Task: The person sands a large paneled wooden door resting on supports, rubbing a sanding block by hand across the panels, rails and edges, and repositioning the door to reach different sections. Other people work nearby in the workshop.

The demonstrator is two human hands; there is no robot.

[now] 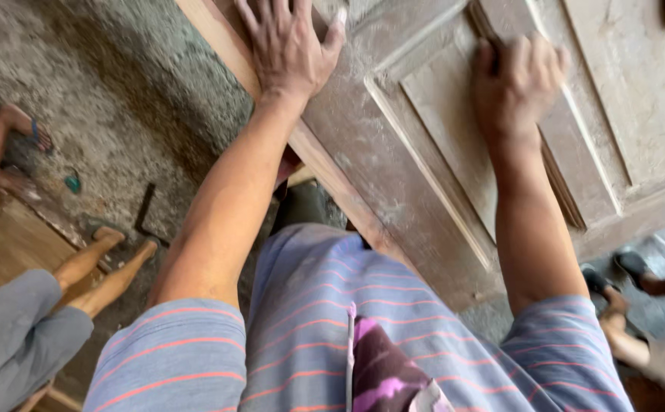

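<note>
Leaning over the work in a blue shirt with orange stripes (310,328), with both bare arms stretched forward onto a dusty, pale brown panelled wooden door (393,175). Lies flat and slantwise straight ahead, one long edge nearest the body, raised off the ground on something hidden beneath.

Left hand (287,49): pressed flat on the frame near that edge, fingers spread wide, holding nothing. Looks like the bracing hand, so best kept planted with the weight going straight down, clear of the edge itself.

Right hand (517,84): blurred, fingers curled down onto a raised inner panel beside its moulding. Cannot tell whether anything sits under the palm. Judging by the blur and the dust, probably rubbing the surface. Done well that would mean even pressure, strokes along the grain, and care at the moulded border, where a slip could round the profile.

Beyond the door's edge, to the left: rough grey concrete floor (134,91) with a dark L-shaped metal piece (146,214) lying on it, and another person's bare legs (100,275). To the right, someone else's sandalled feet (615,290), well apart from the hands.
</note>
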